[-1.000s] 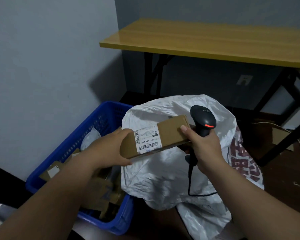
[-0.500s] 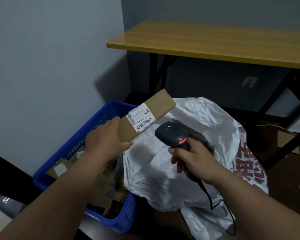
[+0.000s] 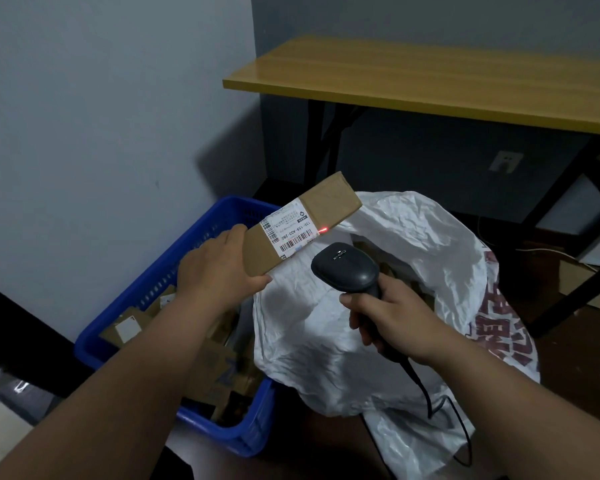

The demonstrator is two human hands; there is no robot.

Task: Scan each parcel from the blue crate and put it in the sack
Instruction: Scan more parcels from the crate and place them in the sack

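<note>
My left hand [image 3: 219,271] grips the lower end of a long flat cardboard parcel [image 3: 329,202], held tilted above the gap between crate and sack. Its white label with barcodes faces me, and a red scanner dot glows at the label's right edge. My right hand [image 3: 392,317] is closed around the handle of a black barcode scanner [image 3: 343,268], whose head points up at the label from just below it. The blue crate [image 3: 201,233] sits at the lower left with several cardboard parcels inside. The white sack [image 3: 413,237] stands open to its right.
A yellow-topped table [image 3: 430,77] on black legs stands behind the sack. A grey wall runs along the left. The scanner's cable [image 3: 430,393] hangs down over the sack's front. A small cardboard box [image 3: 579,282] lies on the dark floor at the right.
My right hand let go of the parcel's end and swung the scanner down under it. My left hand tilted the parcel upward. A red dot now lights the label's edge.
</note>
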